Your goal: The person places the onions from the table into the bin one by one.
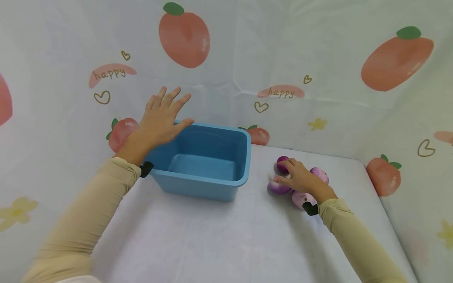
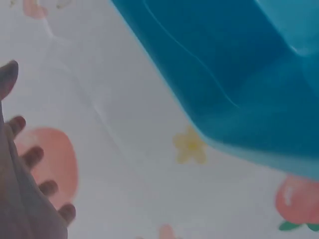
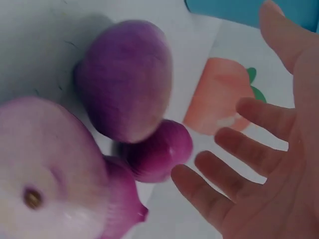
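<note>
A white backdrop spans the top and both sides of the head view. A printed red fruit with a green leaf sits upper centre, and a tilted fruit print upper right; others show at mid-left, centre and right. A pink "happy" banner lies upper left, a second banner right of centre, with brown heart outlines close to both. A yellow flower appears centre-right, another at lower left. A white surface fills the bottom centre.
</note>
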`<state>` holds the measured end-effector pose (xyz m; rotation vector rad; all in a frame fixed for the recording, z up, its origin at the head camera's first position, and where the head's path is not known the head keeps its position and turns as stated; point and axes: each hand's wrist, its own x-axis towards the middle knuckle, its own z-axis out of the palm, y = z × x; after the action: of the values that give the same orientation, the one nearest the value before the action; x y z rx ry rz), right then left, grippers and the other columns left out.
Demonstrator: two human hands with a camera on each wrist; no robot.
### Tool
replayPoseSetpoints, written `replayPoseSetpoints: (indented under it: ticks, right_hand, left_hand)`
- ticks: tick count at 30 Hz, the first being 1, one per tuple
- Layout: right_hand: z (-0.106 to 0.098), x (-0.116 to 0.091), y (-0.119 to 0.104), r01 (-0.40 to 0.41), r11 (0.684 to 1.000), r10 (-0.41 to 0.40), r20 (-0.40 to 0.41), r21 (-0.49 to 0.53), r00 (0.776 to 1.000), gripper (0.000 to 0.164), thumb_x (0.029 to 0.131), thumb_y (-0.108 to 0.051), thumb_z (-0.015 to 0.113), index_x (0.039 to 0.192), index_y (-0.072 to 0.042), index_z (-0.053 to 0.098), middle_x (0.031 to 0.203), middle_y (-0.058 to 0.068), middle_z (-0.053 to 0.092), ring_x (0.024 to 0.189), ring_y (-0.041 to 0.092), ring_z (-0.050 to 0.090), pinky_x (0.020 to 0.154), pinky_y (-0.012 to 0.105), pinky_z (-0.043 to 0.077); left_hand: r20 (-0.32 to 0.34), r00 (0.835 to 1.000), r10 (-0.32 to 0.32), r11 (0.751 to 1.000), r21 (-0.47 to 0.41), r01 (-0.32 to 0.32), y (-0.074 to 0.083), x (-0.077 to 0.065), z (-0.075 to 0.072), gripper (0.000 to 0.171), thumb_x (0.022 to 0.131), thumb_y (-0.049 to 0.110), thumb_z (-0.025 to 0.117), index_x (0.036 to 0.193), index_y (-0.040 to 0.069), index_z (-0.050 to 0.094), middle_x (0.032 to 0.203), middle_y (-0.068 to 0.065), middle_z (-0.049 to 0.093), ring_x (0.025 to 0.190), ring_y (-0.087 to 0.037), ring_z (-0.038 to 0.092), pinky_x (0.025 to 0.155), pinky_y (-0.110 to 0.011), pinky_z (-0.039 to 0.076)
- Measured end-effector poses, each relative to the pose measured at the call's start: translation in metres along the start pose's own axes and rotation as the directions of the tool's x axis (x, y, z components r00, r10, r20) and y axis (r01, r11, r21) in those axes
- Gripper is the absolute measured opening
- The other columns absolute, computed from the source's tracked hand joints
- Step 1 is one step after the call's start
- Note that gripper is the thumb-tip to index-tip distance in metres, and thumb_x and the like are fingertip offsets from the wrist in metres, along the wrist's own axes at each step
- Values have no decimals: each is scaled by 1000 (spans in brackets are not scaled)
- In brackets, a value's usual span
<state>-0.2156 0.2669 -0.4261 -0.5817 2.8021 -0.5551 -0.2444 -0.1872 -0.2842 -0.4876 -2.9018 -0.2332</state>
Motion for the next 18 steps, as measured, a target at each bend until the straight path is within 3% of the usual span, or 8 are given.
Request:
replayPoseSetpoints:
  ticks: [5,8,13,18]
  right_hand:
    - [14,-3,4,-11,1000,11,45,-12,999,77,92,-52,68,147,0,50,147,26,48,137,52,44,115,68,37]
    - [21,-3,7,23,999,-22,38,-38,999,72,90,-47,73,141,1,55,140,26,53,129,49,52,111,65,43]
    - [30,-3,9,87,993,-87,2,-74,996,57,88,-33,79,130,2,63,125,22,60,111,39,61,102,58,51]
    - [34,-4,7,65,996,-66,-6,-63,998,45,86,-22,81,123,-4,66,118,18,61,107,36,61,99,55,53]
  left_hand:
    - [22,999,31,1000,-2,-31,-27,-14,1,73,103,49,51,164,26,20,173,-11,13,160,-43,4,122,-72,13]
    - [30,999,41,999,-19,-41,-42,-24,6,70,102,46,53,163,23,26,171,-14,19,158,-45,9,121,-73,15]
    - [64,998,20,1000,-24,-18,-64,-41,23,70,102,47,53,162,22,29,170,-16,23,156,-48,14,120,-75,17]
    - [99,995,-13,999,-50,18,-82,-53,46,71,102,50,51,162,20,28,169,-19,23,155,-51,16,119,-76,17]
